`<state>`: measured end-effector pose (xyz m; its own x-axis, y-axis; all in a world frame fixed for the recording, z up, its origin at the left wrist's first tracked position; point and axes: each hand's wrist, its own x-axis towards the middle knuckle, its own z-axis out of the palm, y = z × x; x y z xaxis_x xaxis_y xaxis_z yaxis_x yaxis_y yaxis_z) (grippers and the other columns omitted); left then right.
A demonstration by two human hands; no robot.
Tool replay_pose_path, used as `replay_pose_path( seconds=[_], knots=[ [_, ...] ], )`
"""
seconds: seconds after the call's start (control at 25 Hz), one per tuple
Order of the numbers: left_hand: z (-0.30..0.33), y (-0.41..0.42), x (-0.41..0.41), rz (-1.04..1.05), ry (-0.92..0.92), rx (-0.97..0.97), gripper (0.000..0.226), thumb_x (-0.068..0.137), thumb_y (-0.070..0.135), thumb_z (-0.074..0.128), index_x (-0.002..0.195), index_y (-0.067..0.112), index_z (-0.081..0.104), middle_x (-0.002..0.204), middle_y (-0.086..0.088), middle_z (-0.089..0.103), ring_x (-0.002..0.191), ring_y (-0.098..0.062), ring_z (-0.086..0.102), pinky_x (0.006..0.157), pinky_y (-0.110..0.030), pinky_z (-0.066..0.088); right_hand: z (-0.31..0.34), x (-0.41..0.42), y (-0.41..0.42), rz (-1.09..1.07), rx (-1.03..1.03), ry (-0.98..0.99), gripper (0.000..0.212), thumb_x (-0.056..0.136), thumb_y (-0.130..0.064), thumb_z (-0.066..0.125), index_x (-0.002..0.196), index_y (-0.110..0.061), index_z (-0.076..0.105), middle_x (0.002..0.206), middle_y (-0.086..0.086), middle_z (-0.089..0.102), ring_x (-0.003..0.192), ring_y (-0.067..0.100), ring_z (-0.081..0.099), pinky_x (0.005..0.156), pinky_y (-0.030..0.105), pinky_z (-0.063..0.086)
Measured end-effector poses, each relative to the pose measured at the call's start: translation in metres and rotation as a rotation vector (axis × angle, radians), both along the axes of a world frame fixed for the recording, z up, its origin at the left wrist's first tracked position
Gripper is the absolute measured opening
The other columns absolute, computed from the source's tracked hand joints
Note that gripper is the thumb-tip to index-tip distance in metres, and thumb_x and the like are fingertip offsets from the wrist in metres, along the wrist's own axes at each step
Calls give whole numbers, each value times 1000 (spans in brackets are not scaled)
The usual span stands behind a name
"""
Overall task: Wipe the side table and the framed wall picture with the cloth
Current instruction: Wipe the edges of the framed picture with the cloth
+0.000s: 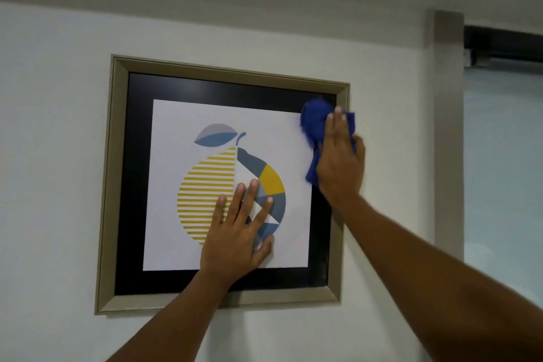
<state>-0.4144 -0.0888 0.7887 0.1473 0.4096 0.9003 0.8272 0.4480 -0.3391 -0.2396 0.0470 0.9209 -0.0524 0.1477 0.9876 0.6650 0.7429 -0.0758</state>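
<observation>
We're on the picture step: the framed wall picture point(223, 185) hangs on the wall point(58, 156), side table not in view. Our right hand point(340, 161) presses the blue cloth point(314, 123) against the glass at the picture's top right corner, grip bunched around the cloth. Our left hand point(238, 232) lies flat on the lower middle of the glass, fingers spread, holding nothing, likely steadying the frame. To do it well, we'd keep light even pressure, sweep edge to edge, and lift the left hand after so no prints stay. Bare wall lies all round; the grey pillar point(448, 126) stands near the right edge, limiting swing.
</observation>
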Motion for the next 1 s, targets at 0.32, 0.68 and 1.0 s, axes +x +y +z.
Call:
replay_pose_path(
  seconds=[0.32,0.68,1.0],
  knots=[
    [-2,4,-2,-10,40,25,79,94,60,42,160,23,21,170,-15,11,156,-35,7,124,-56,9,-128,-12,4,-87,-23,31,58,97,-15,36,152,-4,21,160,15,18,146,32,18,109,49,25],
    [-8,-4,-5,-4,30,-49,86,89,66,46,160,22,21,170,-15,8,156,-36,9,124,-57,10,-187,12,-1,-104,22,-231,61,88,-14,46,147,-5,35,157,14,23,144,30,24,108,50,24],
    [-13,-2,-6,-53,-4,-71,85,91,67,44,160,22,21,170,-15,8,156,-37,10,124,-56,6,8,3,3,-111,31,11,65,95,-15,48,153,-9,19,160,15,17,147,31,15,107,53,23]
  ],
)
